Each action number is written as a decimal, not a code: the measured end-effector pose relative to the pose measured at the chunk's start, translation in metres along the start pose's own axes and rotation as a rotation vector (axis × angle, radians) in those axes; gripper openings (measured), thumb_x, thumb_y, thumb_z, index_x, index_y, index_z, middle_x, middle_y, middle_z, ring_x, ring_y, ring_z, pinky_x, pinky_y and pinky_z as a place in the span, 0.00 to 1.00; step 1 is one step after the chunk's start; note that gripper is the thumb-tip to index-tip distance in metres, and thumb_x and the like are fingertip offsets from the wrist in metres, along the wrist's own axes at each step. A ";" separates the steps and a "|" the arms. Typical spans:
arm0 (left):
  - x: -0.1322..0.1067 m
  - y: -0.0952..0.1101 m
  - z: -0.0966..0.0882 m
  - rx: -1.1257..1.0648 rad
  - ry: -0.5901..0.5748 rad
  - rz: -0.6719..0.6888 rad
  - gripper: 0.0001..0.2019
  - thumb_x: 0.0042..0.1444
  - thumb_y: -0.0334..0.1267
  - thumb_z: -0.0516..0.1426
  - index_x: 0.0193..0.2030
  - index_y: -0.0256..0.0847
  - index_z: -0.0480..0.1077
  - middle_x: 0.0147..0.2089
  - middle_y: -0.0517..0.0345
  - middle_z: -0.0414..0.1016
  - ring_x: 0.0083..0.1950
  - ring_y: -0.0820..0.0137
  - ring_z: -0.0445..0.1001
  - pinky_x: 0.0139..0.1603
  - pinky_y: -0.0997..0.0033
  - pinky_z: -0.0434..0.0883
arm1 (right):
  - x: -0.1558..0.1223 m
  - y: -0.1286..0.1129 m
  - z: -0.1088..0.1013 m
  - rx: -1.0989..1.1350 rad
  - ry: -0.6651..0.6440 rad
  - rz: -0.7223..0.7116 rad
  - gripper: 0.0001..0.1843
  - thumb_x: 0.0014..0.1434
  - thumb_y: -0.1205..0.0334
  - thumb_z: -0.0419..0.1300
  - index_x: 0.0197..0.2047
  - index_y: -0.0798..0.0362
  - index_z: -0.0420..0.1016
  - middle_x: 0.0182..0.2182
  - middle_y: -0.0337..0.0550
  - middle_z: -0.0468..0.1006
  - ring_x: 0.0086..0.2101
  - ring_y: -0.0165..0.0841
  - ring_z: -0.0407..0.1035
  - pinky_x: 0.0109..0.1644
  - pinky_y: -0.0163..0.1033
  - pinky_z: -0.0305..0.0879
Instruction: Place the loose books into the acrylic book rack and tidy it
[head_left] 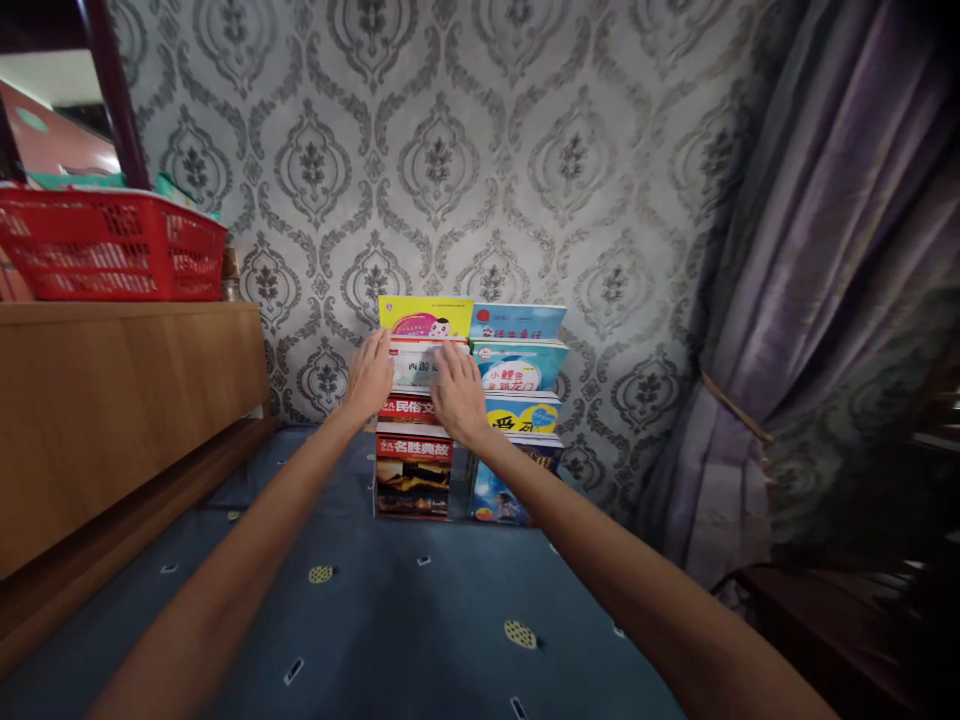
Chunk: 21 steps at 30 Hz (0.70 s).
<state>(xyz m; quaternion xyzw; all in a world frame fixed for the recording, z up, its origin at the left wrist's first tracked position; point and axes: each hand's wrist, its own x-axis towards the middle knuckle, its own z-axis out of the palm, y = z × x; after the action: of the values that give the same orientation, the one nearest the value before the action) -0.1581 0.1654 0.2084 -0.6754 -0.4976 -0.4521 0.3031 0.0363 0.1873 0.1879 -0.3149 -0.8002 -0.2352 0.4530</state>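
Note:
Books stand upright in two stepped columns in a see-through rack. A white book point(414, 366) with dark Chinese lettering is in the left column, between my hands. My left hand point(370, 375) is closed at its left edge. My right hand point(460, 392) is at its right side, fingers over the front and thumb hidden. Behind it rises a yellow book point(427, 307) with a cartoon figure. In front are a red book point(397, 409), partly covered by my right hand, and a dark book with a red top point(413, 476).
In the right column stand a light-blue book point(525, 318), a teal book point(551, 362), a yellow-and-white book point(517, 416) and a dark-blue book point(499, 492). A red basket point(112, 245) sits on a wooden cabinet point(127, 400) at left. A purple curtain point(780, 270) hangs at right.

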 end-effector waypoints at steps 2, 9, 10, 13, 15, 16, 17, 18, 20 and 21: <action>0.010 -0.002 0.002 0.030 -0.052 0.016 0.24 0.64 0.32 0.48 0.67 0.34 0.60 0.70 0.40 0.62 0.71 0.54 0.58 0.71 0.49 0.56 | 0.015 0.007 -0.001 -0.026 -0.009 -0.003 0.30 0.67 0.65 0.49 0.70 0.65 0.55 0.70 0.61 0.57 0.69 0.48 0.48 0.72 0.58 0.43; 0.014 -0.005 0.010 0.099 -0.096 0.008 0.22 0.65 0.30 0.47 0.65 0.34 0.62 0.66 0.39 0.66 0.68 0.55 0.62 0.68 0.51 0.60 | 0.032 0.015 0.009 -0.102 -0.021 0.001 0.28 0.67 0.65 0.49 0.67 0.67 0.60 0.66 0.65 0.64 0.66 0.50 0.56 0.70 0.58 0.48; 0.014 -0.005 0.011 0.111 -0.092 0.012 0.22 0.65 0.30 0.47 0.65 0.34 0.62 0.66 0.39 0.66 0.68 0.55 0.62 0.68 0.51 0.60 | 0.032 0.014 0.011 -0.118 -0.015 0.005 0.28 0.67 0.65 0.49 0.67 0.68 0.60 0.65 0.66 0.64 0.66 0.51 0.56 0.70 0.58 0.48; 0.015 -0.006 0.015 0.144 -0.080 0.019 0.22 0.66 0.30 0.46 0.65 0.35 0.62 0.65 0.40 0.67 0.66 0.55 0.63 0.66 0.52 0.62 | 0.032 0.012 0.014 -0.151 -0.015 0.017 0.29 0.67 0.63 0.51 0.66 0.72 0.60 0.65 0.70 0.64 0.65 0.54 0.56 0.70 0.59 0.47; 0.017 -0.006 0.019 0.161 -0.067 0.011 0.21 0.65 0.30 0.47 0.65 0.35 0.62 0.64 0.39 0.67 0.66 0.54 0.63 0.65 0.52 0.62 | 0.033 0.013 0.017 -0.152 -0.012 0.010 0.31 0.67 0.60 0.52 0.67 0.73 0.59 0.65 0.70 0.63 0.66 0.55 0.56 0.70 0.60 0.47; 0.017 -0.006 0.020 0.167 -0.062 0.008 0.21 0.65 0.29 0.47 0.64 0.34 0.63 0.64 0.39 0.67 0.66 0.54 0.63 0.65 0.52 0.63 | 0.034 0.014 0.019 -0.148 -0.008 0.003 0.31 0.68 0.59 0.52 0.67 0.72 0.58 0.66 0.70 0.63 0.66 0.55 0.55 0.70 0.60 0.47; 0.018 -0.006 0.022 0.173 -0.059 0.008 0.21 0.65 0.29 0.47 0.64 0.34 0.63 0.64 0.38 0.67 0.66 0.54 0.63 0.65 0.52 0.63 | 0.034 0.016 0.020 -0.144 -0.003 -0.003 0.31 0.68 0.59 0.51 0.68 0.71 0.58 0.66 0.70 0.63 0.66 0.54 0.55 0.70 0.61 0.47; 0.019 -0.006 0.022 0.179 -0.060 0.008 0.21 0.65 0.29 0.47 0.64 0.34 0.63 0.64 0.38 0.67 0.66 0.53 0.63 0.65 0.52 0.63 | 0.035 0.017 0.022 -0.141 0.001 -0.008 0.31 0.68 0.58 0.51 0.68 0.70 0.57 0.66 0.69 0.63 0.66 0.54 0.55 0.70 0.61 0.47; 0.020 -0.005 0.022 0.196 -0.076 0.000 0.21 0.66 0.29 0.46 0.64 0.34 0.62 0.64 0.39 0.67 0.66 0.53 0.62 0.65 0.51 0.63 | 0.035 0.018 0.024 -0.142 0.003 -0.014 0.32 0.69 0.57 0.50 0.69 0.69 0.56 0.66 0.69 0.63 0.67 0.53 0.54 0.70 0.62 0.47; 0.020 -0.003 0.022 0.206 -0.089 -0.009 0.21 0.66 0.29 0.46 0.64 0.34 0.62 0.65 0.39 0.67 0.66 0.53 0.62 0.64 0.51 0.64 | 0.035 0.019 0.024 -0.146 0.003 -0.012 0.32 0.69 0.57 0.50 0.69 0.69 0.56 0.66 0.68 0.63 0.67 0.53 0.54 0.70 0.62 0.47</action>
<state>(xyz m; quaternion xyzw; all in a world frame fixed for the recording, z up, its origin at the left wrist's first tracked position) -0.1527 0.1932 0.2177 -0.6579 -0.5573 -0.3695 0.3465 0.0220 0.2263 0.2087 -0.3418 -0.7822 -0.2962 0.4284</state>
